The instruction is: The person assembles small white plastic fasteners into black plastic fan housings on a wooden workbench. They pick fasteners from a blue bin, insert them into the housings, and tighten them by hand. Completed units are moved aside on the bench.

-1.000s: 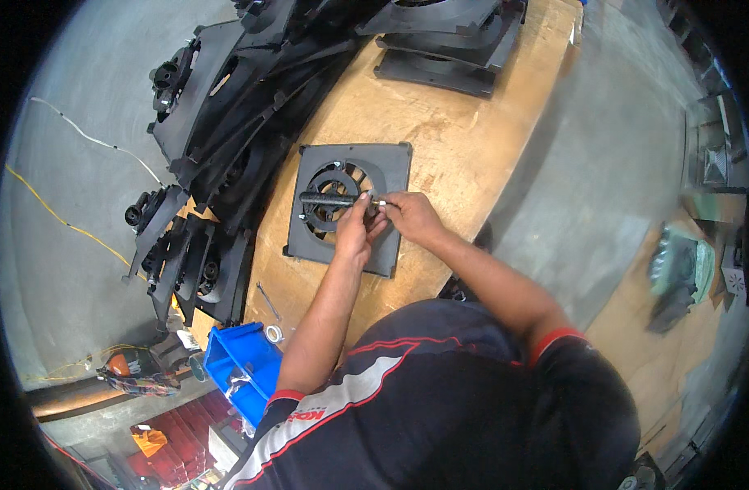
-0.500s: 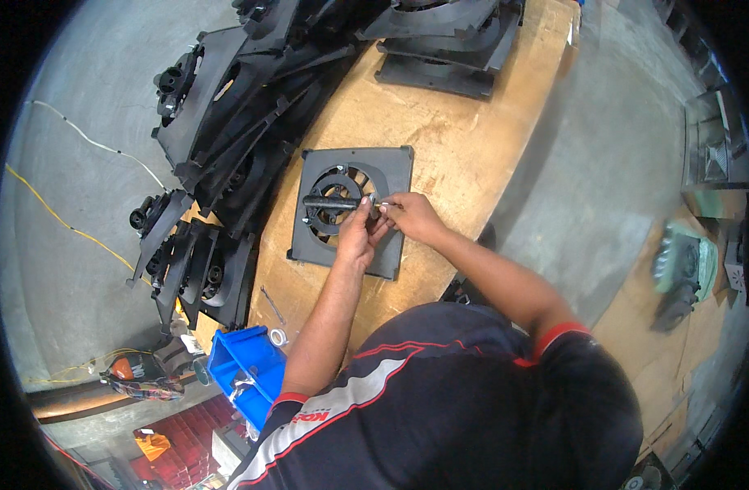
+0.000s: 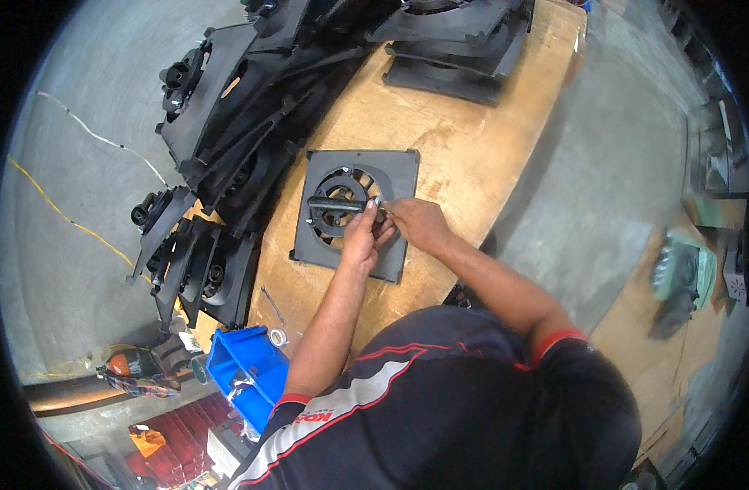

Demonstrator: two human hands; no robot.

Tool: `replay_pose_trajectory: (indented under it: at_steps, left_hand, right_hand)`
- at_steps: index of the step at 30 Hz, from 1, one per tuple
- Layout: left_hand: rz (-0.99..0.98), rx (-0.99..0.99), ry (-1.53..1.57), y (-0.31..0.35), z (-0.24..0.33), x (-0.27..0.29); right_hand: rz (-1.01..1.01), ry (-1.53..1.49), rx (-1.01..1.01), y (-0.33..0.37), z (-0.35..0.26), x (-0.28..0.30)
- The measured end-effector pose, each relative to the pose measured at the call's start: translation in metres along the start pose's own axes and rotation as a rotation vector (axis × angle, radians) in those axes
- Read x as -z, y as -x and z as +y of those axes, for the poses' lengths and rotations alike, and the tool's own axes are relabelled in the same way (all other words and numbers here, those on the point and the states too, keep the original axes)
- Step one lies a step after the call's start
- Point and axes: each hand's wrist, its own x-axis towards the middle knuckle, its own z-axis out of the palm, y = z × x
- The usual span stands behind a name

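A square black plastic fan shroud [image 3: 397,175] lies on the wooden table, its round ringed opening toward the left. Above that opening my left hand [image 3: 363,238] grips a black cylindrical tool [image 3: 333,204], which points left and has a shiny metal part at its right end. The fingers of my right hand [image 3: 421,223] are pinched together at that metal end. Whatever sits between them is too small to make out.
Many black shrouds [image 3: 227,106] are piled along the table's left edge, and more are stacked [image 3: 444,77] at its far end. Near my left forearm are a blue bin [image 3: 264,359], a tape roll [image 3: 278,336] and a thin metal tool [image 3: 271,302] on the wooden table [image 3: 448,139].
Both hands stay at the metal end of the black tool, with my right fingers slightly shifted. The whole view has moved a little.
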Motion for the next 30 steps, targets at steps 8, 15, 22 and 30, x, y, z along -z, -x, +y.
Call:
replay_pose_trajectory:
  at_steps: [8,15,22,30]
  left_hand:
    - [-0.028,-0.003,0.046,-0.002,-0.001,0.004]
    - [-0.061,-0.003,0.077,-0.003,-0.001,0.001]
    - [0.004,-0.006,0.027,0.004,0.002,-0.001]
    - [-0.029,-0.02,0.024,-0.002,-0.003,0.002]
  right_hand:
    - [-0.087,-0.13,-0.335,-0.008,-0.02,0.007]
    - [-0.163,-0.5,-0.58,-0.013,0.0,-0.006]
    - [0.077,-0.032,-0.113,0.001,-0.008,-0.005]
    - [-0.277,-0.363,-0.494,-0.016,-0.012,0.008]
